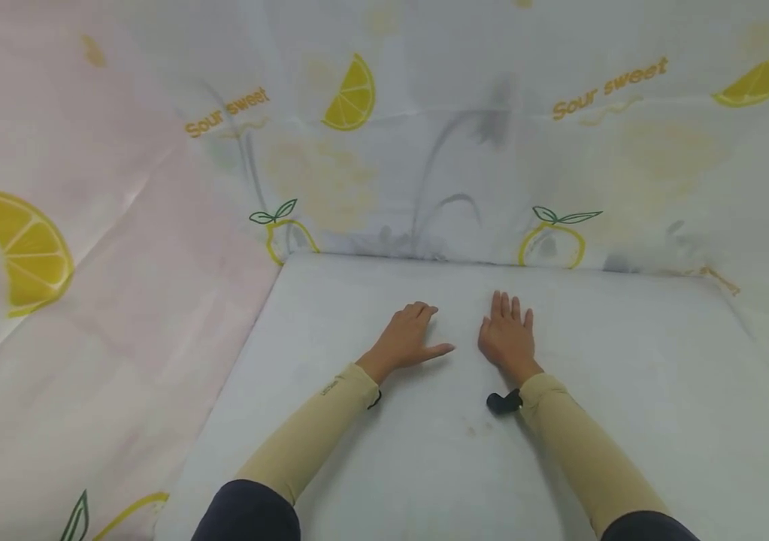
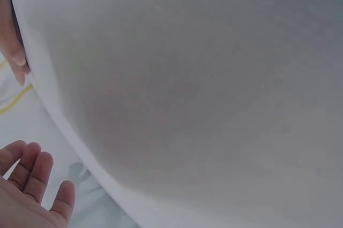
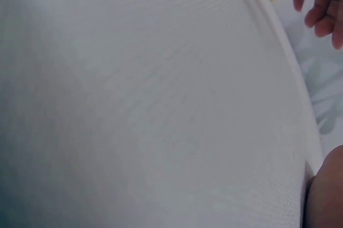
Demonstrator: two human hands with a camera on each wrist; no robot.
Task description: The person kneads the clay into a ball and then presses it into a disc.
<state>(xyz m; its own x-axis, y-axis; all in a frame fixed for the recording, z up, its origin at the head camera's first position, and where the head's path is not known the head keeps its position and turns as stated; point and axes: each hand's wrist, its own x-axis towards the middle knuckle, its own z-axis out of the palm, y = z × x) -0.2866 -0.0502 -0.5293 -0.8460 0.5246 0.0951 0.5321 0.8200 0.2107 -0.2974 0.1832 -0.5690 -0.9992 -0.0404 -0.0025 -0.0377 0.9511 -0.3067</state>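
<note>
My left hand (image 1: 406,338) is over the white tabletop (image 1: 370,451), its thumb spread away from the fingers and pointing right. Just to the right, my right hand (image 1: 509,338) lies palm down on the surface, fingers straight and directed at the back edge. A gap of bare white surface separates the two hands, and neither holds anything. In the left wrist view, the left hand's fingers (image 2: 40,177) show loosely bent at the lower left. The right wrist view catches the left hand again at the top right and part of the right hand (image 3: 328,196) at the lower right edge.
A hanging cloth (image 1: 425,165) printed with lemons and "Sour sweet" encloses the back and sides of the tabletop. A black strap piece (image 1: 504,403) sits at the right wrist. Faint brownish marks (image 1: 479,430) show on the surface between the forearms.
</note>
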